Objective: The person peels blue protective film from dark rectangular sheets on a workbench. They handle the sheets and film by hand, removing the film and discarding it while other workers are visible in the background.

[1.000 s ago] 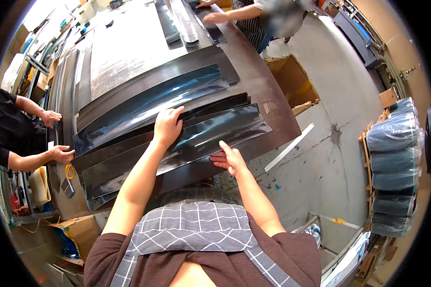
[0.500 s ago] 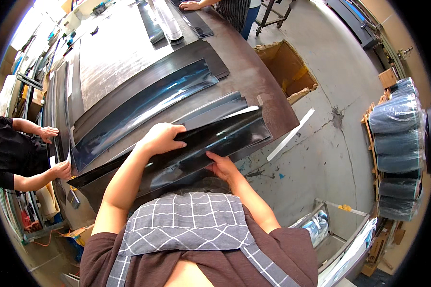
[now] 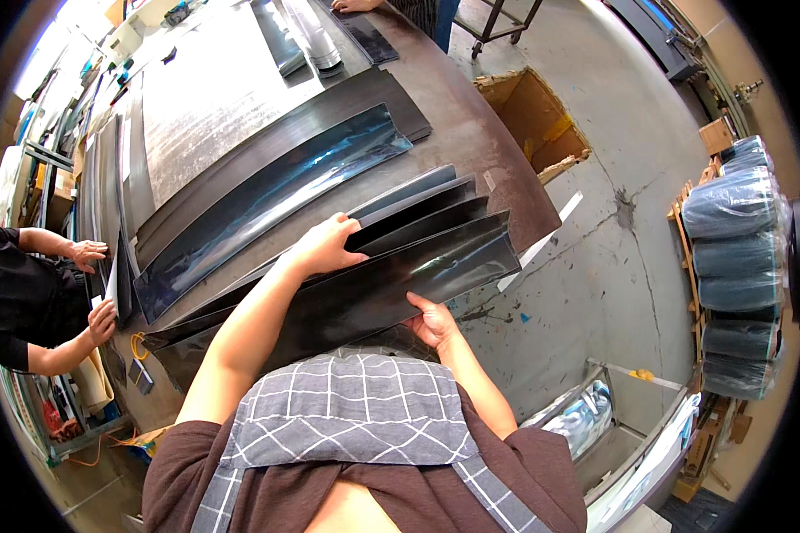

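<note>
Several long, glossy black flexible sheets lie fanned along the near side of the table, their right ends spread apart. My right hand (image 3: 434,322) grips the lower edge of the nearest black sheet (image 3: 400,286), thumb on its face and fingers underneath. Higher up, my left hand (image 3: 327,246) is at the upper edges of the sheets, thumb and fingers around the edge of a black sheet behind (image 3: 436,220). The fingertips there are partly hidden. Beyond the pile, a shiny blue-black sheet (image 3: 276,218) lies on flat dark sheets.
A co-worker's hands (image 3: 93,258) are at the table's left side. Another person's hand (image 3: 357,5) rests at the far edge. An open cardboard box (image 3: 533,120) stands right of the table (image 3: 507,160). Wrapped dark rolls (image 3: 738,258) sit on a pallet; a metal-framed cart (image 3: 631,435) stands nearer.
The nearest sheet has shifted right and tilted toward me, parting from those behind. Both my hands have moved slightly right. The co-worker's lower hand has moved left.
</note>
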`<state>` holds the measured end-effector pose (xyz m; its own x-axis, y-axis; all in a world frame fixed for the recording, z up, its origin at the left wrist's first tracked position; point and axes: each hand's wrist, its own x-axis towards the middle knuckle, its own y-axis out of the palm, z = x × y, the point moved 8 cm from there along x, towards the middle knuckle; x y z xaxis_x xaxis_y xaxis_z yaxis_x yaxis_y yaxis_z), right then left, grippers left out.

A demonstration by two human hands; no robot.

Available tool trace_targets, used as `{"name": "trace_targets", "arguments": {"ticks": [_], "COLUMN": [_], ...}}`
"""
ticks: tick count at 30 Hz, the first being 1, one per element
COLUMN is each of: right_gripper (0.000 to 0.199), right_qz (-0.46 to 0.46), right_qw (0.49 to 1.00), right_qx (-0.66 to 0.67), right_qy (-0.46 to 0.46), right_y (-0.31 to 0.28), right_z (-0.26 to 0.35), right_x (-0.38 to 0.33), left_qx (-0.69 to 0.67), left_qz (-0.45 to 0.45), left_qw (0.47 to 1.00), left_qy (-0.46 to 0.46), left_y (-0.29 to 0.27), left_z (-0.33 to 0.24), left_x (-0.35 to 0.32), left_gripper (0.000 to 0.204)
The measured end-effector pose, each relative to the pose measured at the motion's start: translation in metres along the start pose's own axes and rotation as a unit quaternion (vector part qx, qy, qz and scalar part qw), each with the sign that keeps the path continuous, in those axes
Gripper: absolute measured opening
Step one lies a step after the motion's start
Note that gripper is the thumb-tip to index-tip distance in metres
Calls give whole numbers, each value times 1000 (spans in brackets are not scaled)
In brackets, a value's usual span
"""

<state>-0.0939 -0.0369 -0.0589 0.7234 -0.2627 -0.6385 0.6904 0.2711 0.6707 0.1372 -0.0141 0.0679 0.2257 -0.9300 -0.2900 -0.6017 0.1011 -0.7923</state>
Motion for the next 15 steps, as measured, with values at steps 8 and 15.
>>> {"name": "trace_targets", "arguments": {"ticks": [8,15], "right_gripper": [37,32], "right_qz": [9,-8], "right_qw": [999,996], "right_qx": [39,12], "right_qy": [-11,-90], "right_y": [14,45], "right_z": [0,14], "right_x": [4,-24], "left_qx": [-213,-101], "left_qz": [196,168], "left_qw": [957,980], "left_qy": [-27,-39], "left_y": [33,-19], "left_z": [-12,18], "left_x": [-12,-78], "left_gripper": [71,38]}}
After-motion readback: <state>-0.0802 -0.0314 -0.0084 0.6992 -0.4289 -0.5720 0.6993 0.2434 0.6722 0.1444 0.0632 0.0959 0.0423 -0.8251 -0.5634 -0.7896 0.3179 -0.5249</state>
